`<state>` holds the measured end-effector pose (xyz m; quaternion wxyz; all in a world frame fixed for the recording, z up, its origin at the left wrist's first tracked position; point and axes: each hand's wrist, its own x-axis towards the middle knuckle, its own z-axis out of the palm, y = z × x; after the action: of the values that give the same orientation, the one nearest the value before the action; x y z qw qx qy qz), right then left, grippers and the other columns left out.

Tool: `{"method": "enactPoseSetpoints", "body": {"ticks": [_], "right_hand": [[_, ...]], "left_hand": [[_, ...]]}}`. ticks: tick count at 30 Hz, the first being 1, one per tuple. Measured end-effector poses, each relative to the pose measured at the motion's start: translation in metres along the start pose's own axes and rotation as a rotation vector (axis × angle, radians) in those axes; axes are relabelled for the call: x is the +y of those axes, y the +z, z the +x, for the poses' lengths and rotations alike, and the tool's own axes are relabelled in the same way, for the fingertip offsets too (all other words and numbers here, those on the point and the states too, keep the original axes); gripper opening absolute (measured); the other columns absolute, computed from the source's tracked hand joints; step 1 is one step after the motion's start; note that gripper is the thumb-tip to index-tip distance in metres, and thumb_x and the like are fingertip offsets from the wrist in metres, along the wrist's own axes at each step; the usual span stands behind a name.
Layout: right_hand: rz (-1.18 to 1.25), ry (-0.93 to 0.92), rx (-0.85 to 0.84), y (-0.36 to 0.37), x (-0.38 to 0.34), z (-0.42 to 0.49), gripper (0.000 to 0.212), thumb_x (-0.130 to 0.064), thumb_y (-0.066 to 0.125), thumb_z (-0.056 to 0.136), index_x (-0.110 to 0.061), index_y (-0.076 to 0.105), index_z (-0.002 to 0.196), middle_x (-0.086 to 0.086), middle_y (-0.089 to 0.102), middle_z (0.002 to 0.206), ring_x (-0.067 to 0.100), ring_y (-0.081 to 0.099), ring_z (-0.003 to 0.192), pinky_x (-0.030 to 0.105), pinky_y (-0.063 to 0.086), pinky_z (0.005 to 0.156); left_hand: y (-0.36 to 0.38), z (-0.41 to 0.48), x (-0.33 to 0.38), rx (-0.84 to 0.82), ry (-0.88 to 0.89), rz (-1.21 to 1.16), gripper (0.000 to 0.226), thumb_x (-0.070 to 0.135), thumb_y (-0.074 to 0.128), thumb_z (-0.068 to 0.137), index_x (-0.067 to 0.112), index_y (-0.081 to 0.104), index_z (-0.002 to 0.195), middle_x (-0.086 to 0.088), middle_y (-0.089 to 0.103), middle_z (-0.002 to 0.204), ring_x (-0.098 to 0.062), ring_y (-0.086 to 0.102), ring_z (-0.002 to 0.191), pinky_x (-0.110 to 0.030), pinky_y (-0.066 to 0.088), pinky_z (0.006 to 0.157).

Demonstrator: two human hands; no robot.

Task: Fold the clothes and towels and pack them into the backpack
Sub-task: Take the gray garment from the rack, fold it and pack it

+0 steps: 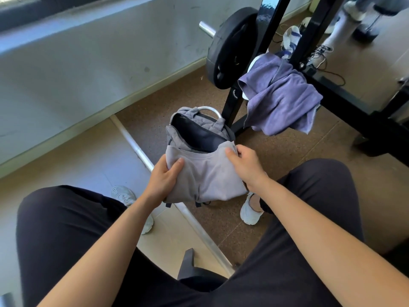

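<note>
Grey shirt [205,173], folded into a flat packet, gripped at both ends just in front of the backpack [192,131] mouth. Clamping the near left edge, left hand [163,180], thumb on top and fingers underneath. Pinching the far right corner, right hand [245,165], fingers curled round the cloth. Backpack down on the floor between the feet, unzipped, dark inside, nothing to make out in there from this angle. Shirt's front edge overlapping the near rim, not yet inside.

Head view only, so on to the rest of it. Purple towel [281,96] slung over the black rack [313,25], crumpled, unfolded, well apart from the backpack. Farther back behind the rack, striped cloth [291,38], bunched too. Beside the towel, weight plate [230,49]; left of the backpack, steel bar [137,149] lying along the floor.

Judging progress: early. One piece folded and about to go in; towel and striped cloth untouched, both wanting a fold. Next up, probably tipping the shirt down through the opening while keeping the fold from springing loose. Zip left for last.
</note>
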<state>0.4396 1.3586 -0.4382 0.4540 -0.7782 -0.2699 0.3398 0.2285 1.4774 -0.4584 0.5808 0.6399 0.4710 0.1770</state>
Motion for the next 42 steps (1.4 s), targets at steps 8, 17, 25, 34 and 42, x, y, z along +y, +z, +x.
{"method": "enactPoseSetpoints", "body": {"ticks": [8,17,25,34,42], "right_hand": [[0.110,-0.068,-0.114,0.043,-0.009,-0.021,0.034,-0.039,0.056,0.099,-0.004,0.060,0.098,0.021,0.065,0.092,0.021,0.059,0.080,0.052,0.053,0.075],[0.147,-0.079,-0.361,0.046,-0.011,-0.023,0.049,-0.038,0.081,0.083,-0.021,0.055,0.121,0.005,0.068,0.116,0.016,0.068,0.108,0.036,0.058,0.090],[0.090,-0.134,-0.290,0.030,-0.009,-0.013,0.027,-0.018,0.072,0.092,-0.013,0.060,0.116,0.017,0.066,0.110,0.032,0.064,0.106,0.047,0.053,0.093],[0.758,0.242,-0.471,0.004,-0.027,-0.008,0.029,-0.012,0.053,0.101,-0.016,0.058,0.129,0.008,0.070,0.121,0.024,0.070,0.108,0.038,0.061,0.086],[0.639,0.271,-0.460,0.001,-0.015,-0.001,0.037,-0.012,0.056,0.100,-0.016,0.053,0.137,0.013,0.063,0.137,0.027,0.064,0.122,0.042,0.055,0.099]], "left_hand": [[0.032,-0.020,0.019,-0.085,0.041,-0.072,0.036,0.048,0.057,0.095,0.015,0.056,0.111,-0.019,0.062,0.115,-0.030,0.065,0.103,-0.053,0.057,0.089],[0.027,-0.024,0.031,-0.303,-0.159,-0.610,0.050,0.061,0.041,0.094,0.020,0.071,0.098,-0.010,0.067,0.098,-0.028,0.069,0.086,-0.051,0.061,0.080],[0.016,-0.011,0.031,-0.112,-0.071,-0.405,0.031,0.031,0.064,0.089,0.008,0.064,0.110,-0.003,0.065,0.087,-0.020,0.067,0.069,-0.027,0.055,0.059],[0.002,-0.006,0.015,-0.372,-0.331,-0.544,0.056,0.061,0.049,0.098,0.021,0.065,0.134,0.000,0.073,0.126,-0.020,0.071,0.114,-0.043,0.053,0.098],[0.009,-0.004,0.010,-0.276,-0.217,-0.471,0.049,0.040,0.073,0.089,0.008,0.067,0.126,-0.016,0.074,0.119,-0.030,0.070,0.105,-0.040,0.058,0.083]]}}
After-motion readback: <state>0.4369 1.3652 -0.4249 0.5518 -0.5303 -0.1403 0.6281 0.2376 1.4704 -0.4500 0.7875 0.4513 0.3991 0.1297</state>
